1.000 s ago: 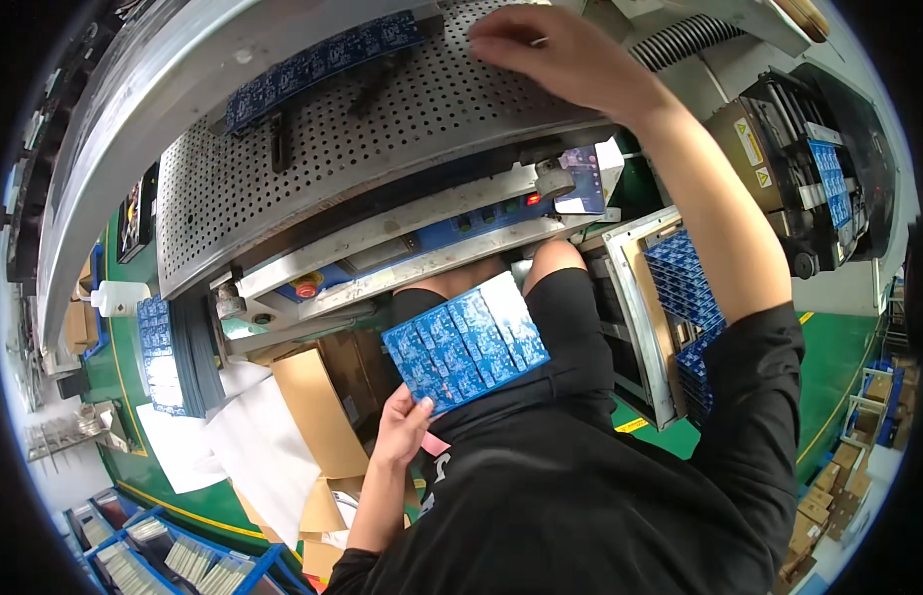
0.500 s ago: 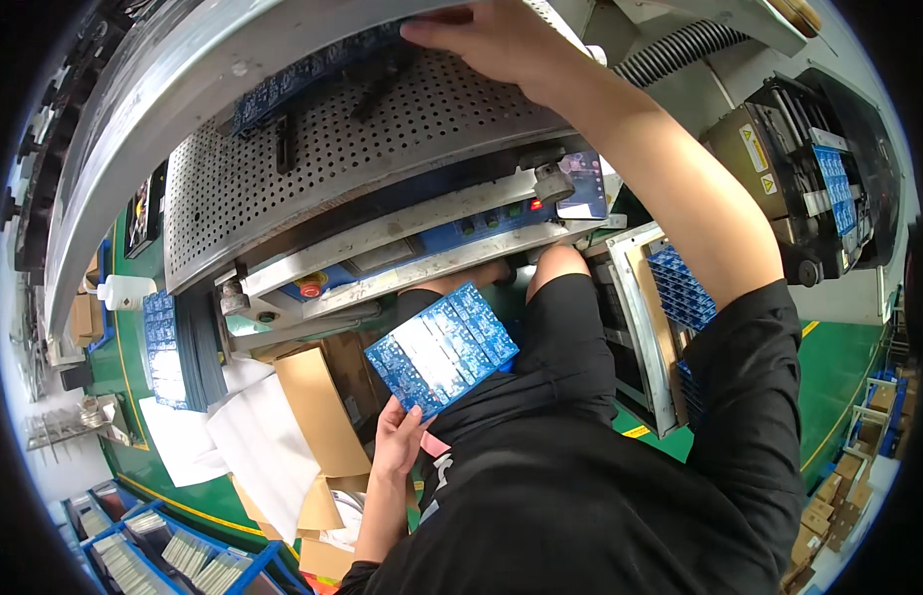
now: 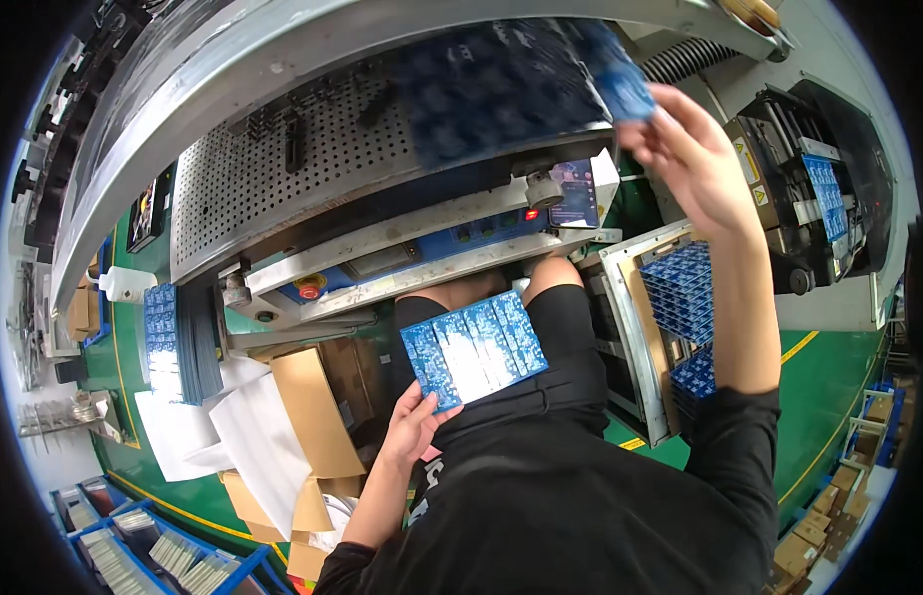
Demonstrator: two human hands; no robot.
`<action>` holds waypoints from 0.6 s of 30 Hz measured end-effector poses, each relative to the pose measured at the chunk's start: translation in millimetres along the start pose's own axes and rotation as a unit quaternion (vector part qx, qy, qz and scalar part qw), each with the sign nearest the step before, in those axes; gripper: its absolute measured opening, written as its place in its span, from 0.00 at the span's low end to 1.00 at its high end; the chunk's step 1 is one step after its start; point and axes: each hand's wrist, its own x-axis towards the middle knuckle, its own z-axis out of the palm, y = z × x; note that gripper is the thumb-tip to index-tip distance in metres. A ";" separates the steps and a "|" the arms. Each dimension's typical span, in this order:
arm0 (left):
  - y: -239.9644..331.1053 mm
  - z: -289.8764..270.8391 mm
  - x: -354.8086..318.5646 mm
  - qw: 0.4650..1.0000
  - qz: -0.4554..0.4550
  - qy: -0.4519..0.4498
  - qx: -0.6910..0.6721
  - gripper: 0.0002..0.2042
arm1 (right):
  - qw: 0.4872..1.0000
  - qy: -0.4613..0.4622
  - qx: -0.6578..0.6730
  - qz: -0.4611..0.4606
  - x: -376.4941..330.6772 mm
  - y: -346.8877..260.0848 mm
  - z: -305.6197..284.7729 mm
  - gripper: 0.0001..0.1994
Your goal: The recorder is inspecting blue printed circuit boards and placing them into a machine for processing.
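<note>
Clamping with fingers, the left hand (image 3: 416, 424) holds 1 blue rectangular circuit panel (image 3: 522, 341), the right hand (image 3: 701, 164) 1 blurred blue panel (image 3: 491, 104) over the perforated grey metal table's (image 3: 226, 193) right edge.

I can make out no words: two yellow warning labels with triangles (image 3: 747, 164) sit on the machine (image 3: 762, 139) to my right; my black shirt (image 3: 580, 496) bears partly hidden white lettering (image 3: 433, 474).

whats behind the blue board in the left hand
Behind the blue board in the left hand, black shorts show past its edges; whatever lies directly behind the board is covered.
</note>
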 end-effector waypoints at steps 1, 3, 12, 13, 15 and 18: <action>0.6 -0.6 0.0 1.000 0.000 0.003 -0.002 0.18 | 1.000 0.016 -0.005 0.013 -13.0 0.9 -8.2 0.16; 7.9 3.5 7.9 1.000 0.001 -0.010 0.011 0.18 | 0.999 0.023 -0.002 0.034 -29.5 3.3 -11.6 0.16; 96.9 20.3 -13.4 0.975 0.093 -0.180 0.087 0.20 | 0.985 0.117 -0.115 0.053 -33.0 7.4 -0.3 0.18; 108.8 26.6 -26.7 0.976 0.136 -0.147 0.084 0.21 | 0.974 0.154 -0.162 0.035 -33.8 1.4 -0.5 0.18; 132.6 33.6 -48.5 0.967 0.220 -0.095 0.088 0.24 | 0.972 0.138 -0.188 -0.020 -32.5 -11.7 3.7 0.19; 176.6 50.0 -54.7 0.932 0.323 -0.054 0.158 0.27 | 0.957 0.103 -0.236 -0.130 -25.7 -19.4 18.5 0.21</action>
